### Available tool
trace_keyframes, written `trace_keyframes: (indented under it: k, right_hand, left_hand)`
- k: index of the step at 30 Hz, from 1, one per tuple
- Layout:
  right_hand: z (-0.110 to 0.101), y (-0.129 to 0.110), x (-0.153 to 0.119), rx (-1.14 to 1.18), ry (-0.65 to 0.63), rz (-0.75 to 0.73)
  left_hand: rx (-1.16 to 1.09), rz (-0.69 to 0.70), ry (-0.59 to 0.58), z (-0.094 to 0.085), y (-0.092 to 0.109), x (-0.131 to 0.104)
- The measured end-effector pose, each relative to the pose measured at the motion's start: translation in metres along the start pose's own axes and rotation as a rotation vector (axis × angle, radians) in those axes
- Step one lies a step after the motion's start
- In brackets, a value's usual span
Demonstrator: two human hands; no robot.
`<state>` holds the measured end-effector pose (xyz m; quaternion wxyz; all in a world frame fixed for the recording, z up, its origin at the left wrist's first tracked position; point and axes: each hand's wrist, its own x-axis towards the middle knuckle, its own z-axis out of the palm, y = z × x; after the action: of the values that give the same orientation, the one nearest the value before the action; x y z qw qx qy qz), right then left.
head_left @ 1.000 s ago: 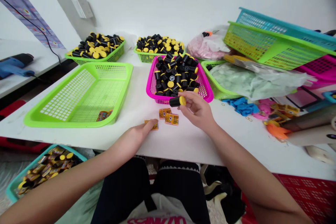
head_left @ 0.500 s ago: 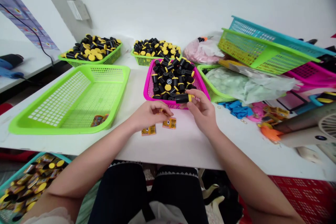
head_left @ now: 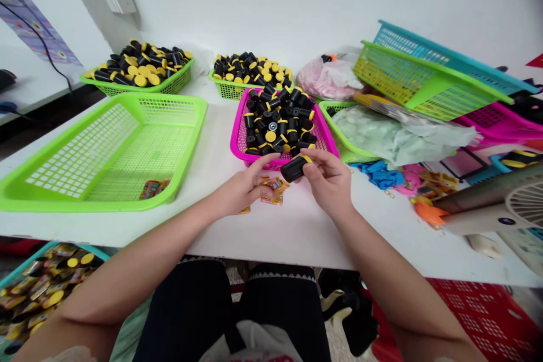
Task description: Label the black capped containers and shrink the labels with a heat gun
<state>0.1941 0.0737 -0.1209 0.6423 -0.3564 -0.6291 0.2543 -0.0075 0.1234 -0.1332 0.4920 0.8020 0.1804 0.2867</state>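
My right hand (head_left: 328, 178) pinches a black cylinder (head_left: 293, 169) by its yellow-capped end. The plain black end points left, towards my other hand. My left hand (head_left: 241, 188) holds a small orange printed label (head_left: 276, 183) between thumb and fingers, just below the cylinder and apart from it. Beneath that label, another orange printed piece (head_left: 275, 200) lies on the white table (head_left: 271, 237). A further one is mostly covered by my left hand. Just beyond my hands, a pink basket (head_left: 236, 150) is heaped with black cylinders with yellow caps.
A large green basket (head_left: 193, 141) on the left has a few printed pieces in its near corner. Behind stand two green baskets of cylinders. To the right are tilted stacked baskets (head_left: 441, 82), a plastic bag (head_left: 403, 133), blue pieces (head_left: 377, 173) and a fan (head_left: 509, 209).
The cylinder in my right hand has turned so its black end tips down towards the left. My left hand has brought the label rightward, close below the cylinder. The view has shifted slightly.
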Motion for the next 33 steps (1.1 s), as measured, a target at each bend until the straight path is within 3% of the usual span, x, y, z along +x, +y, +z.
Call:
trace_keyframes:
  k: [6,12,20,28,33]
  right_hand:
    - [-0.004,0.012,0.002,0.051,-0.039,0.067]
    - [-0.003,0.01,0.003,0.01,-0.031,0.072]
    - [-0.001,0.002,0.005,-0.04,-0.145,0.032]
    - [-0.003,0.003,0.008,-0.018,-0.091,0.075]
    - [-0.001,0.005,0.006,-0.032,-0.191,0.071]
  left_hand:
    - [0.107,0.044,0.092,-0.003,-0.002,-0.001]
    - [0.382,0.007,0.085,-0.001,-0.003,-0.003]
    - [0.306,0.037,0.174,-0.004,-0.002,-0.005]
    - [0.257,0.049,0.287,-0.005,-0.007,-0.008]
    - [0.205,0.077,0.249,-0.001,-0.001,-0.008]
